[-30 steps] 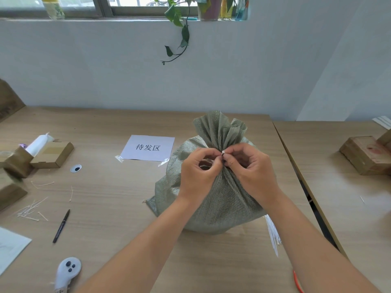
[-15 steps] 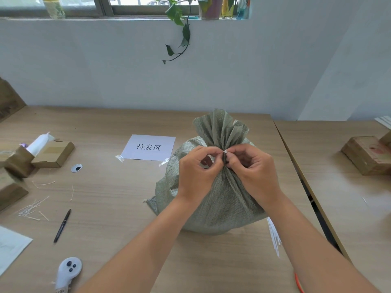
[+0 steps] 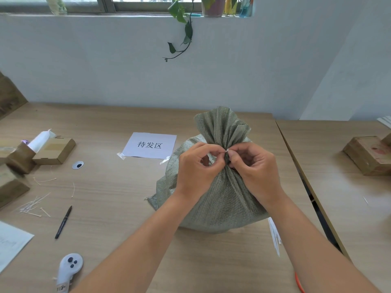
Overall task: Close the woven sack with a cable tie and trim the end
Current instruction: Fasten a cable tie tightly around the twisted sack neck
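The sack (image 3: 220,199), grey-green and woven, stands near the right edge of the wooden table (image 3: 118,208), its top gathered into a pleated neck that fans out above both hands. At the far left are brown cardboard boxes (image 3: 54,151), one holding a white roll. In front of them lie loose white cable-tie offcuts (image 3: 31,206), a black pen (image 3: 63,222) and, at the near edge, a white handheld controller (image 3: 68,271). A white paper label (image 3: 151,144) with printed characters is taped flat just left of the sack. The left hand (image 3: 198,168) curls against the sack's neck, thumb and forefinger pressed together on the cable tie (image 3: 227,150), of which only a small white tip shows. The right hand (image 3: 254,168) meets it fingertip to fingertip, pinching the same tie. A bundle of white ties (image 3: 275,235) lies beside the sack's right base. An orange sliver (image 3: 299,282) shows below the right forearm; what it belongs to cannot be told.
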